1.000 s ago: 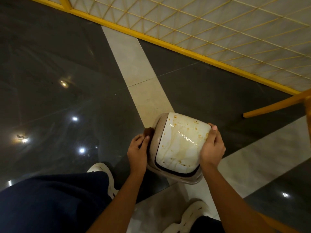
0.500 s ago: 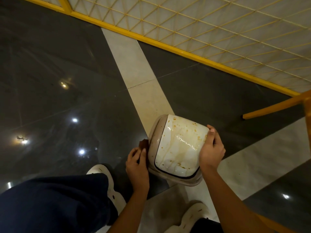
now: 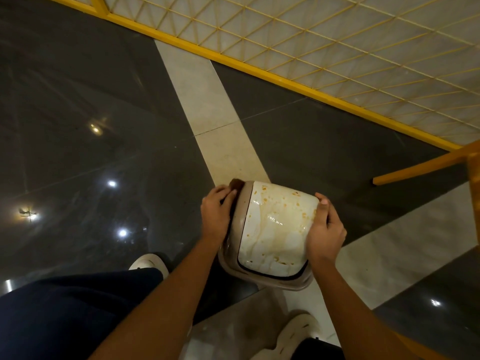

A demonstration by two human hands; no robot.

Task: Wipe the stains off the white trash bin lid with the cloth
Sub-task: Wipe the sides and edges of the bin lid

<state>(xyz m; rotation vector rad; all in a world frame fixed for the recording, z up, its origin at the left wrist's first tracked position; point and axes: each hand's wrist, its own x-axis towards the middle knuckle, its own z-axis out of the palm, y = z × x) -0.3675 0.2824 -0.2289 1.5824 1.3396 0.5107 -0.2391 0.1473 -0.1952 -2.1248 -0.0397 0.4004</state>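
The person stood over a glossy dark floor [image 3: 78, 126] crossed by pale bands, holding the bin lid [image 3: 272, 229] up in front of them, tilted, between both hands. The lid's white panel faced up and was wet and shiny, with orange-brown spots scattered over its far half and pale brownish streaks running down toward the near edge. A beige rim framed the panel, with a dark seam along its near side. The right hand [image 3: 326, 229] was clamped on the lid's right edge, the thumb lying over the white surface and the fingers wrapped behind. The left hand [image 3: 215, 213] lay against the lid's left side, fingers curled and pressing a dark brown cloth [image 3: 236, 183] to the rim near the far left corner; only a small tuft of the cloth showed past the fingertips. Below the lid, two white shoes [image 3: 149, 262] stood on the floor, one under the left forearm and one near the bottom edge, and a dark trouser leg [image 3: 65, 320] filled the lower left. A yellow mesh fence [image 3: 337, 48] ran along the far side, and a yellow bar [image 3: 420, 167] jutted in from the right.
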